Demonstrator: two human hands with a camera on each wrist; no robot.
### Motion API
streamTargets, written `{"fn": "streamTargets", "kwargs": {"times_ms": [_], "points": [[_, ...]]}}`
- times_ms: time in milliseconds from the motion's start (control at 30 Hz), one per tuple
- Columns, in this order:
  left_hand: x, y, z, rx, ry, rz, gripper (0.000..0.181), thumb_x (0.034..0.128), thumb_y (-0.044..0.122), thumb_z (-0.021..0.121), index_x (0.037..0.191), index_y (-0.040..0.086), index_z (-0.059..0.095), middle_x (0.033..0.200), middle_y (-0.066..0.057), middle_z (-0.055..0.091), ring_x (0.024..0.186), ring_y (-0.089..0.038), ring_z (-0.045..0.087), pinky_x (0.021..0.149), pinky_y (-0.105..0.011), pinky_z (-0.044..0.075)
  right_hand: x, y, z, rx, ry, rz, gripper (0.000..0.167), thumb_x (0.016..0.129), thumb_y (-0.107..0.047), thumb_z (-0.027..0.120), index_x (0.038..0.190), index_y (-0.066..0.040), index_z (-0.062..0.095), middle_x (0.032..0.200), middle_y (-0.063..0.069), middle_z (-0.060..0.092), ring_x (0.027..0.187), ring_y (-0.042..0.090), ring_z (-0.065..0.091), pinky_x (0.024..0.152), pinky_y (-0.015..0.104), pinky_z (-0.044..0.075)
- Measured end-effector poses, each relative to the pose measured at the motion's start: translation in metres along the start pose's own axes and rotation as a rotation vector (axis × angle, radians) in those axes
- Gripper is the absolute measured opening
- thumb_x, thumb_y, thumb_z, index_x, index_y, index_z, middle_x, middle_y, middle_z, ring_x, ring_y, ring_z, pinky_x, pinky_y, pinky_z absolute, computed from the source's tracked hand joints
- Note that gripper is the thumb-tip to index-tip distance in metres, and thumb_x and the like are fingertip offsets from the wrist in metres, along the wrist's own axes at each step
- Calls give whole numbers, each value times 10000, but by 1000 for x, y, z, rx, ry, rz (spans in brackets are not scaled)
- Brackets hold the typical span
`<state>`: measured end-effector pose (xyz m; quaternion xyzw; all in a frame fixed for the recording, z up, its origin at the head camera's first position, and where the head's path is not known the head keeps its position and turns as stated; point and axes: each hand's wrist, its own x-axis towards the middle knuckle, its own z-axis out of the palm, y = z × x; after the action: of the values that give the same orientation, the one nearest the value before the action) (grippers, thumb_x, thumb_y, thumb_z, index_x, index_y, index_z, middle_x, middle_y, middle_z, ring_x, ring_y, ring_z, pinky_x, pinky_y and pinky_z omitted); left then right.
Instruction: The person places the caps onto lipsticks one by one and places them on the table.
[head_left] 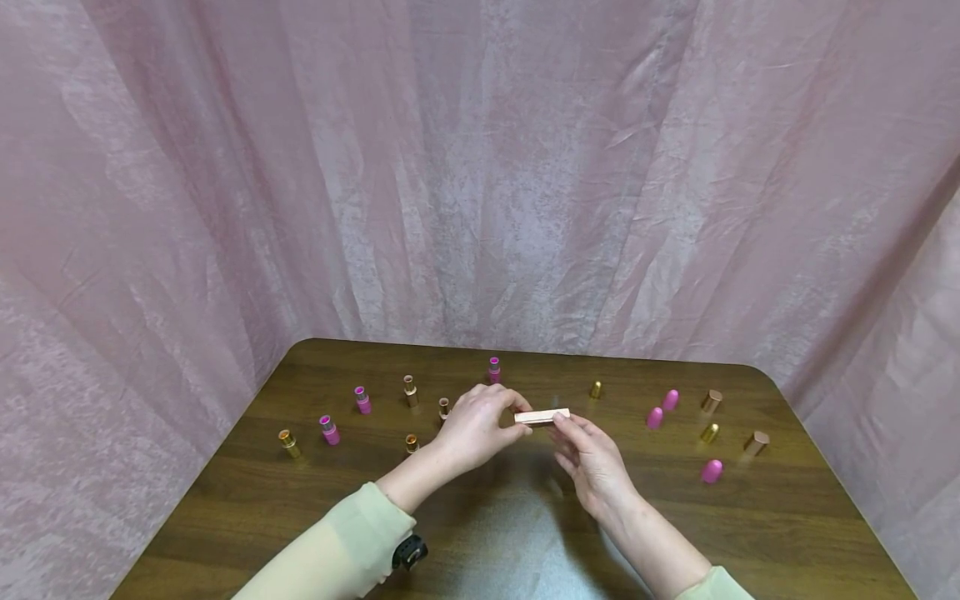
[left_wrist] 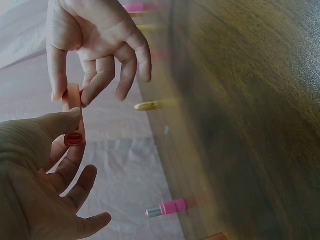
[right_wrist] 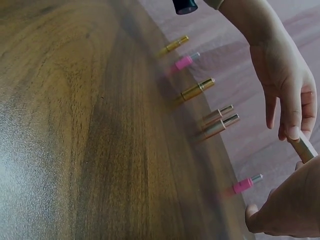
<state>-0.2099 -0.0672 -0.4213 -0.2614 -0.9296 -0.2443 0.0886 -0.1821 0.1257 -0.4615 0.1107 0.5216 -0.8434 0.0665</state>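
Observation:
A rose-gold lipstick tube (head_left: 542,416) is held level above the middle of the table, between both hands. My left hand (head_left: 476,427) pinches its left end between thumb and fingers. At the other end, the thumb and fingertips of my right hand (head_left: 592,467) grip it, the remaining fingers loosely bent. A red label (left_wrist: 74,139) shows on the tube's end face in the left wrist view. Behind the left hand stand a pink lipstick base (head_left: 494,370) and a rose-gold base (head_left: 444,407), the latter partly hidden. A gold lipstick base (head_left: 412,443) is partly covered by the left forearm.
On the left of the wooden table (head_left: 495,533) stand more uncapped bases: gold (head_left: 288,443), pink (head_left: 329,429) and rose-gold (head_left: 410,390). Several caps are spread over the right side, including pink (head_left: 712,472), gold (head_left: 596,389) and rose-gold (head_left: 757,442). Pink curtains (head_left: 510,183) surround the table.

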Motion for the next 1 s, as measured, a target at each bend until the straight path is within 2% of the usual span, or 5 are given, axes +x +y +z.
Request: {"fn": "streamTargets", "kwargs": {"times_ms": [267,567,733,900,1000], "points": [[2,2,5,109,35,33,217,855,382,824,980,231,732,927,116,662,930,-159,592,913,-404,473,1,1,1,-44,32,-28,86,959,-161,706,1006,-158,633,903,-67,729,1004,138,672,1079,494,319],[7,11,23,259,56,71,195,869,407,802,987,271,729,871,131,673,874,-136,585,1065,-516,413,-2,-4,-3,-241,92,-102,234,916,-190,779,1099,-93,672,957,-103,707,953,82,624,881,335,428],[11,15,34,229,41,30,175,859,378,803,982,270,740,891,131,689,853,-129,603,977,-460,475,-5,-8,-13,-388,57,-167,382,910,-219,790,1224,-29,682,1105,-8,724,1018,106,632,924,317,439],[16,16,44,120,5,-30,201,855,388,819,994,260,749,914,137,700,847,-117,600,810,-368,488,-10,-14,-26,-497,-42,-216,387,951,-177,736,1303,-32,669,1269,87,695,1125,137,636,972,271,446],[20,16,52,49,-22,-62,196,866,373,817,1011,258,749,944,160,713,874,-115,612,799,-357,483,-13,-19,-36,-626,-91,-267,412,971,-189,710,1357,-60,641,1316,98,671,1183,183,622,988,282,462]]}}
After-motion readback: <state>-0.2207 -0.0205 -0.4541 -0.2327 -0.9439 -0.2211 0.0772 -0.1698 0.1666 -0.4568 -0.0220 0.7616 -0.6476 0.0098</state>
